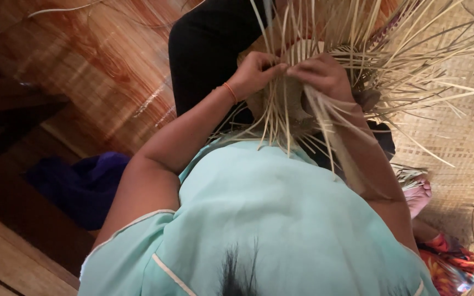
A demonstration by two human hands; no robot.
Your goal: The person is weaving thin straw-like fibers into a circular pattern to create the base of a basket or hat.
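Partway through a half-woven basket (303,82) held up over the lap – small woven core done, but loads of pale loose strips (412,60) poking out every way, unworked. Left hand (256,71) pinched on a strip right at the middle, right hand (325,74) clamped on the woven bit, fingertips nearly touching. Looks dry, thin, springy – splayed over a woven floor mat (456,142), blue cloth (83,183) off to the side.
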